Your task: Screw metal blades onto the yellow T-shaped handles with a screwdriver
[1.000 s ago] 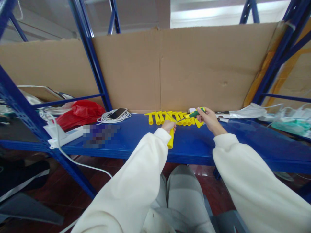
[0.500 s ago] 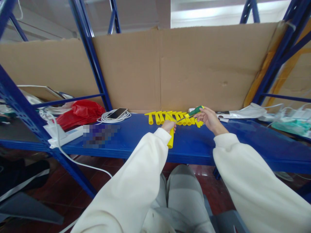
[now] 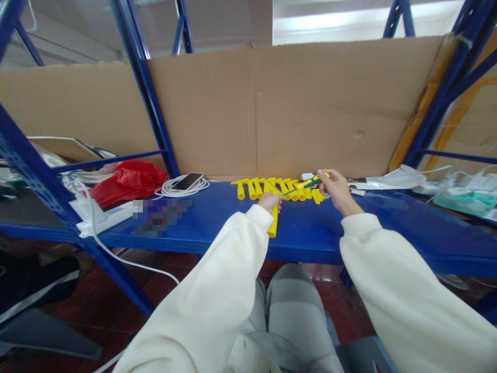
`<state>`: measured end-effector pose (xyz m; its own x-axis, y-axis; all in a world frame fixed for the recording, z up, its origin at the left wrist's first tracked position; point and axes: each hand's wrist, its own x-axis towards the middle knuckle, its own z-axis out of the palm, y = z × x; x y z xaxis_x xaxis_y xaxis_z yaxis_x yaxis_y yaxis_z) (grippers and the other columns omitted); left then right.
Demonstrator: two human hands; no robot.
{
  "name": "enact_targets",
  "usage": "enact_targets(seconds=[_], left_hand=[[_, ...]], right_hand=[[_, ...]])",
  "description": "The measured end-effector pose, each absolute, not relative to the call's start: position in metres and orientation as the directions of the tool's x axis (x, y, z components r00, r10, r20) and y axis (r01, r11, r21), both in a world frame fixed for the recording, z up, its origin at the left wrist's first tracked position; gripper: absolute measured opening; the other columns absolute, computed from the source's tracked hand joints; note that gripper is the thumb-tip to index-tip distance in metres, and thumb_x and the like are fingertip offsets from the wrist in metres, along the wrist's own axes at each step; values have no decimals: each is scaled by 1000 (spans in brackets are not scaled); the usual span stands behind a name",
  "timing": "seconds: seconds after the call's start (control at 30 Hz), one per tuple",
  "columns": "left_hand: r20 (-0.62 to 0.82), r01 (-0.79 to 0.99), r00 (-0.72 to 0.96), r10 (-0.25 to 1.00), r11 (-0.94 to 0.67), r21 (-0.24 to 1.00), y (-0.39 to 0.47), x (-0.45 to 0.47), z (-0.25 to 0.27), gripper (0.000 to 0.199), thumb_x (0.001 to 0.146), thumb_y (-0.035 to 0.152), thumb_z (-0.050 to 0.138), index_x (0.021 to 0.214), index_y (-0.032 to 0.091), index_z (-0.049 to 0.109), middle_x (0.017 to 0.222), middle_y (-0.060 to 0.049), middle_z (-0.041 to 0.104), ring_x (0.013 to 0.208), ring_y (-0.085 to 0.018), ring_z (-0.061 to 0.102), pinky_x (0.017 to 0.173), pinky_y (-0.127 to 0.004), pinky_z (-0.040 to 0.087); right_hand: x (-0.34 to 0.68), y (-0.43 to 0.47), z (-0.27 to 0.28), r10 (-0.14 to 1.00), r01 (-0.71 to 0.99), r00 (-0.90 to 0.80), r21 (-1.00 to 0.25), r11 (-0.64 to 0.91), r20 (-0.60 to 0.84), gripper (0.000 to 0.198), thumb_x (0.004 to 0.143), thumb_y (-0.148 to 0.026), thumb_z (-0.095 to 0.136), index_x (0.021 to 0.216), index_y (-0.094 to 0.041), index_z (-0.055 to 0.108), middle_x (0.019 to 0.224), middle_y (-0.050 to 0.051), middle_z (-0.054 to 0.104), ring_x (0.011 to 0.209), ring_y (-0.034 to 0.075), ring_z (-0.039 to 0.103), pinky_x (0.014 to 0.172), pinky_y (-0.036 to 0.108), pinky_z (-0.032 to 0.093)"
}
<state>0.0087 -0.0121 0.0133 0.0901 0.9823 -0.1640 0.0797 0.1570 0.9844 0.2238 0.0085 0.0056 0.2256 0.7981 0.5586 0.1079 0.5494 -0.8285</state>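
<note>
My left hand is closed round a yellow plastic scraper, its hollow handle end pointing toward me over the blue shelf. In my right hand is a green and yellow screwdriver, gripped by its handle with the fingers bent. The thin shaft slants down to the left, and its tip meets the scraper beside my left fingers. Whether a screw sits under the tip is too small to tell. Behind my hands lies a row of several more yellow scrapers.
Cardboard backs the blue shelf. To the left are a phone on a coiled white cable, a red plastic bag and a white power strip. Plastic packaging lies to the right. Blue posts stand at both sides.
My right hand has shifted its fingers on the screwdriver handle and the handle has dropped slightly. The left hand and its scraper have stayed in place.
</note>
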Motion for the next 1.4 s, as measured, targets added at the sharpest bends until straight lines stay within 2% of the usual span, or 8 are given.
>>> enact_targets(seconds=[0.1,0.3,0.5,0.63,0.87,1.1,1.23,1.4], left_hand=[[-162,78,90,983,155,985,-13,9,14,19,84,-1,51,79,17,52,49,8,44,40,-7,38,43,-20,31],[-162,70,64,985,158,985,-14,9,14,15,86,2,52,84,16,56,48,8,42,40,-7,38,43,-19,31],[-155,75,54,986,151,986,-11,9,12,14,86,5,58,80,18,54,48,7,43,40,-7,40,43,-20,31],[-152,74,63,986,147,986,-9,9,11,18,83,6,64,77,19,52,49,8,44,41,-7,41,44,-20,32],[-131,104,43,990,126,987,-10,9,12,17,87,2,50,82,16,57,47,7,42,41,-8,41,44,-21,33],[-125,106,39,991,121,987,-7,8,9,12,82,4,59,85,16,59,49,8,43,41,-9,42,46,-21,34],[-122,100,43,992,117,988,-8,8,10,13,85,4,54,88,15,58,50,8,42,42,-8,42,46,-21,34],[-118,90,33,992,115,989,-10,9,11,16,86,2,53,80,17,54,50,7,43,42,-8,41,46,-22,33]], right_hand=[[224,7,6,809,75,196,-831,551,554,55,64,-69,81,88,-22,64,46,-7,51,38,9,45,38,21,36],[226,3,11,879,-10,86,-882,471,469,44,71,-59,81,87,-23,62,58,-3,60,47,12,56,44,23,43],[226,8,8,865,53,175,-882,468,470,53,65,-65,83,74,-24,52,52,-5,56,43,10,51,41,21,40],[225,9,7,859,66,197,-880,470,473,53,64,-65,83,77,-25,52,53,-5,58,43,10,53,40,21,41],[225,3,9,879,71,170,-895,440,445,55,64,-71,81,73,-21,59,49,-3,56,40,9,48,37,21,38],[225,1,11,894,-10,60,-896,445,444,45,71,-60,82,81,-22,60,60,-1,63,48,10,56,44,21,44],[226,3,8,900,22,104,-905,424,424,50,70,-65,81,76,-23,54,56,-3,59,45,10,53,42,21,42],[225,6,6,893,7,161,-905,425,420,53,66,-65,83,75,-24,52,54,-3,59,44,9,52,40,20,41]])
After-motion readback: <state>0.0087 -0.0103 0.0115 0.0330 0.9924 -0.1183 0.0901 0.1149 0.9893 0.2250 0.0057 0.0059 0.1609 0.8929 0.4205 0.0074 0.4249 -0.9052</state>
